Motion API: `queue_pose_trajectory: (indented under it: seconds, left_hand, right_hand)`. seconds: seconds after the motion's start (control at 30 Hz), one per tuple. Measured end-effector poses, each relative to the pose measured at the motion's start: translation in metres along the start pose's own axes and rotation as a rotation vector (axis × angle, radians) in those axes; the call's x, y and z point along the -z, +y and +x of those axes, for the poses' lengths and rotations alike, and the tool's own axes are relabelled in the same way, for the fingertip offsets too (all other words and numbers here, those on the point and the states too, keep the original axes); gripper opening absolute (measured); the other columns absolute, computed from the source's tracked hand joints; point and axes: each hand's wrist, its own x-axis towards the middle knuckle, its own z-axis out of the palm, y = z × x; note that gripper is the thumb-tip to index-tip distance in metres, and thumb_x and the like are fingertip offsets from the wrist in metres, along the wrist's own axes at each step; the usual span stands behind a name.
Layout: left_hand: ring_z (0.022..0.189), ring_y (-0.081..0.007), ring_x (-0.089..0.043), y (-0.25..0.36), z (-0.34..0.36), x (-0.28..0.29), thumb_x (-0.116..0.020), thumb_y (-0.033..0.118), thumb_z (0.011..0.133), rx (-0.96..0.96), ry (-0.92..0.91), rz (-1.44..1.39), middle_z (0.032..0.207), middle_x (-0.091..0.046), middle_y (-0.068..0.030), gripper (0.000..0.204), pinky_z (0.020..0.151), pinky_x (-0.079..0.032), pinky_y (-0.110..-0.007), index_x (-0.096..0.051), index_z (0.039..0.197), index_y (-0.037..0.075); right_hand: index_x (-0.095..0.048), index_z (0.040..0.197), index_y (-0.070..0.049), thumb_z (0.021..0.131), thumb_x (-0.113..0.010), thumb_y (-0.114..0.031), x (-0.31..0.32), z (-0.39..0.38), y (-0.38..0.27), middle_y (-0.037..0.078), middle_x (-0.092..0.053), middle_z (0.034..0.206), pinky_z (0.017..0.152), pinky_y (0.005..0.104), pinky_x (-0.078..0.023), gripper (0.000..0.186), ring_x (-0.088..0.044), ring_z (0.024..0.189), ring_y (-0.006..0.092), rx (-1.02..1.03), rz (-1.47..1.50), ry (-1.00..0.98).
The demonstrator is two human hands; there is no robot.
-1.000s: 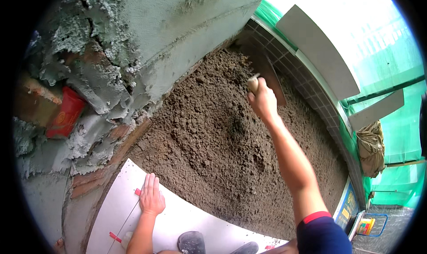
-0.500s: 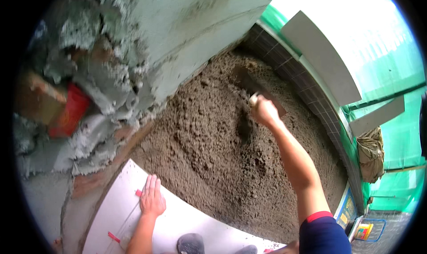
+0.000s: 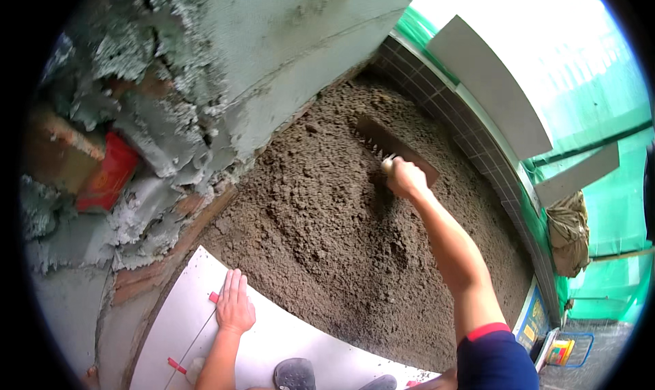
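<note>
My right hand [image 3: 408, 179] is closed round the pale handle of a notched trowel [image 3: 396, 146]. The trowel's long dark blade lies over a bed of rough, damp brown mortar [image 3: 307, 253], its toothed edge toward the upper left. A dark hollow in the mortar shows just below the hand. With fingers stretched out, my left hand [image 3: 235, 311] rests flat on a large white tile [image 3: 286, 342] at the near edge of the mortar. Small red clips [image 3: 176, 365] sit along a seam between white tiles beside that arm.
A wall with broken plaster [image 3: 164, 117] borders the left, with a red packet [image 3: 109, 175] in its rubble. Dark small tiles [image 3: 471, 127] line the right edge. Beyond stand a grey panel [image 3: 488, 83], green netting [image 3: 600, 199], a tied sack [image 3: 568, 236] and a yellow bucket [image 3: 559, 353].
The trowel has shifted slightly downward, and its blade now shows more of its toothed edge. My left hand stays on the white tile, almost unmoved.
</note>
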Motion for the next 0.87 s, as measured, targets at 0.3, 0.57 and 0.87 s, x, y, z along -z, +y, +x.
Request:
queue_pose_trajectory:
  seconds: [0.3,0.57,0.87]
  left_hand:
    - [0.145,-0.0422,-0.035,0.008,0.004,0.001,-0.055,0.013,0.087,-0.009,0.006,0.015,0.153,-0.04,-0.0233,0.06,0.119,-0.03,-0.049,-0.043,0.143,-0.004]
    - [0.145,-0.0419,-0.035,0.01,0.008,-0.003,-0.054,0.013,0.087,0.018,-0.016,0.011,0.153,-0.041,-0.0233,0.058,0.119,-0.029,-0.049,-0.044,0.142,-0.005]
    - [0.146,-0.043,-0.032,0.005,0.006,-0.006,-0.056,0.016,0.086,0.0,-0.027,0.019,0.155,-0.038,-0.0225,0.064,0.121,-0.027,-0.049,-0.04,0.145,-0.003]
  right_hand:
    - [-0.053,0.107,0.002,0.104,-0.049,-0.043,-0.049,-0.152,-0.066,0.012,-0.065,0.074,0.052,0.0396,-0.058,0.046,-0.065,0.055,0.0214,0.538,0.435,-0.192]
    - [-0.058,0.118,-0.002,0.1,-0.053,-0.056,-0.018,-0.063,-0.025,0.02,-0.073,0.091,0.081,0.0458,-0.06,0.057,-0.073,0.082,0.0349,0.182,0.356,-0.182]
    - [-0.059,0.124,-0.005,0.101,-0.055,-0.045,-0.016,-0.024,0.027,0.023,-0.072,0.084,0.061,0.0367,-0.061,0.046,-0.072,0.069,0.025,0.307,0.251,0.099]
